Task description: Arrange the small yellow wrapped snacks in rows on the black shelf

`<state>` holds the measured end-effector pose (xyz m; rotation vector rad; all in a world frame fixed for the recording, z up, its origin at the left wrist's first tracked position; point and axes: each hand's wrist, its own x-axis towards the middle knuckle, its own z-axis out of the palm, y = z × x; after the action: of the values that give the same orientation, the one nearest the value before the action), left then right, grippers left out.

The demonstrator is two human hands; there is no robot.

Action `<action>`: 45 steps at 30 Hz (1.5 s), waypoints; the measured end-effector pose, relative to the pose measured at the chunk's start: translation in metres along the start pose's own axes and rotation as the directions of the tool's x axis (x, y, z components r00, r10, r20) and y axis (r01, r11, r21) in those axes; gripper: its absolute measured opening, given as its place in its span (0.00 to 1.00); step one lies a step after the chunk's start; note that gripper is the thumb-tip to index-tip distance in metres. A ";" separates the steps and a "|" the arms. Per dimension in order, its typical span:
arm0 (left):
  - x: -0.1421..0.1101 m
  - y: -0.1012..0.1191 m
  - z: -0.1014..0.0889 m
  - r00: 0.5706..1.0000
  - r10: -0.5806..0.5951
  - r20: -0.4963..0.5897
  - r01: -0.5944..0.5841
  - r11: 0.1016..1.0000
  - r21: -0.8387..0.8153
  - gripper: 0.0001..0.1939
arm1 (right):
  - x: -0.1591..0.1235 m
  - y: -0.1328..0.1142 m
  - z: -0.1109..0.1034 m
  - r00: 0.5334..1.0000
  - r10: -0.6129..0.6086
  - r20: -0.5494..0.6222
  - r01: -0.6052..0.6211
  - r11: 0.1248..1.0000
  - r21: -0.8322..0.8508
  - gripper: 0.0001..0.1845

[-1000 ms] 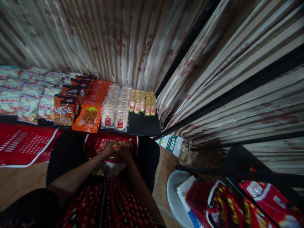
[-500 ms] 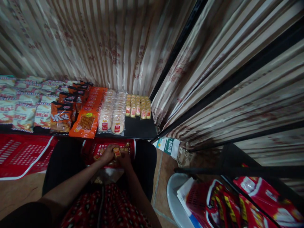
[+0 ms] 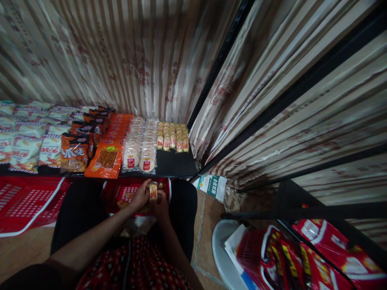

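Over a red basket point(image 3: 116, 188) between my knees, a small yellow snack packet point(image 3: 153, 192) with a red and white label stands upright between my hands. My left hand point(image 3: 141, 196) closes on its left side. My right hand point(image 3: 161, 204) grips its lower right side. More such packets lie in the basket, partly hidden by my hands. On the black shelf point(image 3: 173, 163) in front, several rows of matching yellow packets point(image 3: 172, 141) stand at the right end. Beside them lie clear packs of round crackers point(image 3: 147, 158).
Further left on the shelf are an orange pretzel-stick bag point(image 3: 105, 159), orange-black bags point(image 3: 74, 153) and several white bags point(image 3: 26, 151). Another red basket point(image 3: 33, 197) sits at the left. Black frame bars and striped curtain point(image 3: 145, 52) close off the back and right; a white stool point(image 3: 220, 241) stands right.
The packet has risen slightly and turned from tilted to upright in my hands. The shelf and its goods sit lower and further left in the view as my head shifts.
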<state>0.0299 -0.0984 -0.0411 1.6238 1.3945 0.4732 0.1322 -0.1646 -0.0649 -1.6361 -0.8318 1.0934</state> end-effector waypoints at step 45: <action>0.027 0.092 0.014 0.955 0.186 -0.230 -0.210 0.974 -0.083 0.18 | 0.039 -0.078 -0.046 0.935 -0.276 -0.224 0.165 0.896 -0.413 0.19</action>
<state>0.1011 -0.0735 0.0195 1.6703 1.3462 0.8547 0.1874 -0.1221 0.0050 -1.9091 -1.0649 0.5390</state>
